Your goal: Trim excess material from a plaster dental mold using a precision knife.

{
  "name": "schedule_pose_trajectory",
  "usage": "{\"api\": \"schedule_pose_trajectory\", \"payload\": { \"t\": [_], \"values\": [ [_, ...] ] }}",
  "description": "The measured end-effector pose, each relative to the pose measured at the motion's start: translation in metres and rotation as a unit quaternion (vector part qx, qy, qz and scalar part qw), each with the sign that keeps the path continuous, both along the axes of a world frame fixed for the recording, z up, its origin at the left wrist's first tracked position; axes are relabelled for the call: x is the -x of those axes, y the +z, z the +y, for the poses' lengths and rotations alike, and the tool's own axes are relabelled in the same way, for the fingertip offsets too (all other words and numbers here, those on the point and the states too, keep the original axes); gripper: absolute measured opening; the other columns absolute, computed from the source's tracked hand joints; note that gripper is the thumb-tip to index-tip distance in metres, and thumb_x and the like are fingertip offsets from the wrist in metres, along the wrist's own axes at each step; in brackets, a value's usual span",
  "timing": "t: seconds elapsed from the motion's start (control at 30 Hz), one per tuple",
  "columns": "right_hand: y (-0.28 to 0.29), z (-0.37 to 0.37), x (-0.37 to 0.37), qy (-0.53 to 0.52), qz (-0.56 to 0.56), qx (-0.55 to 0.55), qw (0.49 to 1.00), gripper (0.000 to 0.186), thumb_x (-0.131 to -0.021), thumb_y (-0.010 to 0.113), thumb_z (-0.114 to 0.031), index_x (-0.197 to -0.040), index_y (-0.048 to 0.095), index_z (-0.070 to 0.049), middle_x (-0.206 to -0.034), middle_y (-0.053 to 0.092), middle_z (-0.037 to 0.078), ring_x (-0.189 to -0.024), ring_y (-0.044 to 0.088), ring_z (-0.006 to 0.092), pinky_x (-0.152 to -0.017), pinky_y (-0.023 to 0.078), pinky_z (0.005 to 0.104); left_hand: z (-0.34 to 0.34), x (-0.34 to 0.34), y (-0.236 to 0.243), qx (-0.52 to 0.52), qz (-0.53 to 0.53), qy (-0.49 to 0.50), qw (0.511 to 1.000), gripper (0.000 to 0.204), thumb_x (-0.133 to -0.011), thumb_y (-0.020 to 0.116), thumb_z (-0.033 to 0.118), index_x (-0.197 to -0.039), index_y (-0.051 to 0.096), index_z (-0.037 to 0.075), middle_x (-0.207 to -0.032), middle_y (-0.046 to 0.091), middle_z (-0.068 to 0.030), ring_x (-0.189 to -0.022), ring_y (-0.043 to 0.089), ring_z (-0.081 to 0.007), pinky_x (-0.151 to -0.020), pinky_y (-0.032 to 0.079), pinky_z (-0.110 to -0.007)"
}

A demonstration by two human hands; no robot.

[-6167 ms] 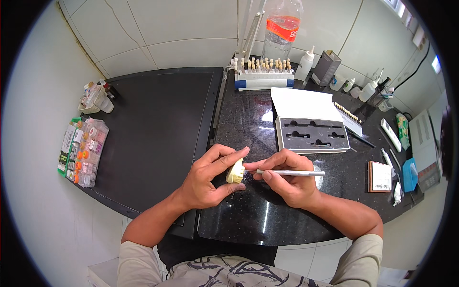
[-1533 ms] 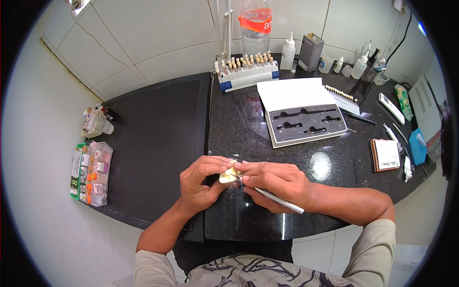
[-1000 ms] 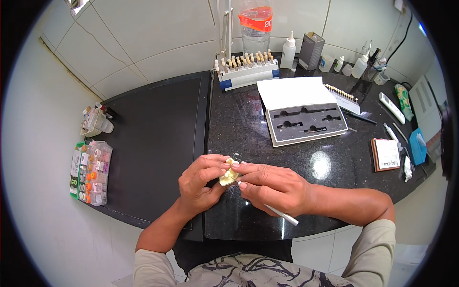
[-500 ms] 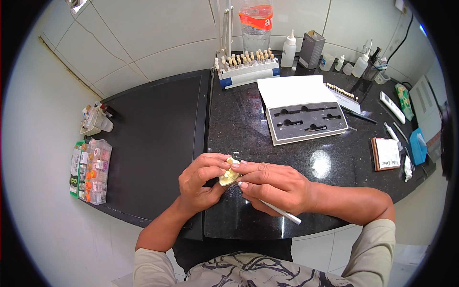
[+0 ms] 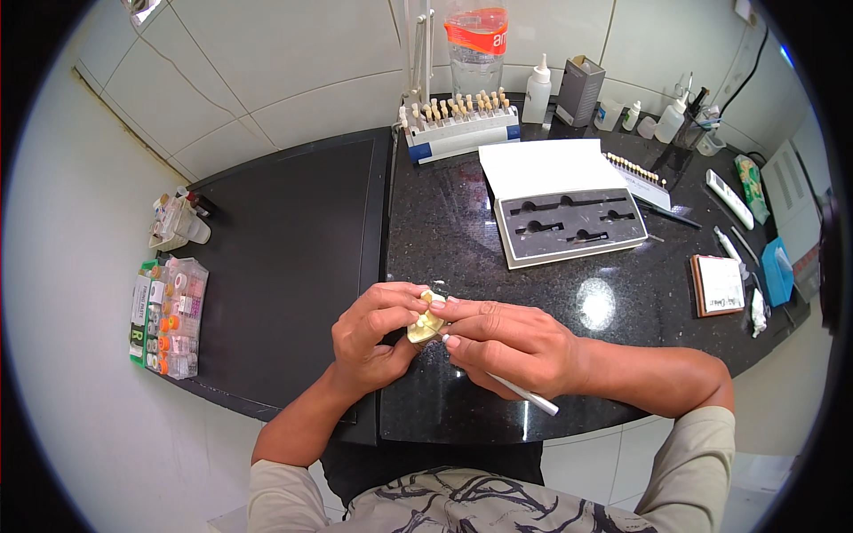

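Pale yellow and about palm-sized, a dental cast (image 5: pixel 425 332) is gripped by my left hand (image 5: pixel 376 331), whose fingers and thumb wrap its left side. My right hand (image 5: pixel 520 349) pinches a slim instrument with a white-silver handle (image 5: pixel 526 394); the handle slants down to the right below the fingers. Its thin tip lies at the cast's right edge, though the exact contact is too small to make out. Some right fingertips rest against the cast's upper part. Both hands are just above the near part of the black speckled counter (image 5: pixel 426 404).
Beyond my hands lies an open white case (image 5: pixel 576 233) with dark cut-out foam. Tooth-shade racks (image 5: pixel 462 133), a large bottle (image 5: pixel 477 53) and small squeeze bottles stand behind it. A brown-edged pad (image 5: pixel 718 286) sits right; a clear box of jars (image 5: pixel 182 320) sits left on a black surface.
Almost nothing differs. The instrument and right fingers have shifted very slightly against the cast; both hands keep their hold.
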State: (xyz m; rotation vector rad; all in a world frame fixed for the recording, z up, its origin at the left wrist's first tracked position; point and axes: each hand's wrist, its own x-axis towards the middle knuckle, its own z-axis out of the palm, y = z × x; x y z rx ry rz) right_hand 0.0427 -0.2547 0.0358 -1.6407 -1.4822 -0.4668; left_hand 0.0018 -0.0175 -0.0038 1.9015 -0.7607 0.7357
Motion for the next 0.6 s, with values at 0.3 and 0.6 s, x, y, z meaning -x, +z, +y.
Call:
{"api": "schedule_pose_trajectory", "payload": {
  "t": [0.3,0.6],
  "values": [
    [-0.0012,0.0004,-0.0001,-0.001,0.002,-0.01,1.0,0.017,-0.083,0.084,0.006,-0.094,0.071,0.005,-0.103,0.077,0.021,-0.114,0.078,0.0383,-0.099,0.067,0.0471,0.0004,0.0007,-0.0021,0.003,0.005,0.001,1.0,0.038,-0.08,0.09,-0.004,-0.108,0.066,0.006,-0.107,0.076,-0.0126,-0.112,0.077,-0.0347,-0.094,0.066,-0.044],
    [-0.0018,0.0007,-0.0009,-0.002,-0.001,-0.007,1.0,0.019,-0.082,0.085,0.006,-0.095,0.071,0.005,-0.103,0.077,0.02,-0.114,0.078,0.0377,-0.1,0.066,0.0473,0.0004,0.0005,-0.0015,0.002,0.006,-0.003,1.0,0.038,-0.08,0.09,-0.004,-0.108,0.066,0.006,-0.107,0.076,-0.0128,-0.111,0.077,-0.0347,-0.094,0.066,-0.044]
  ]
}}
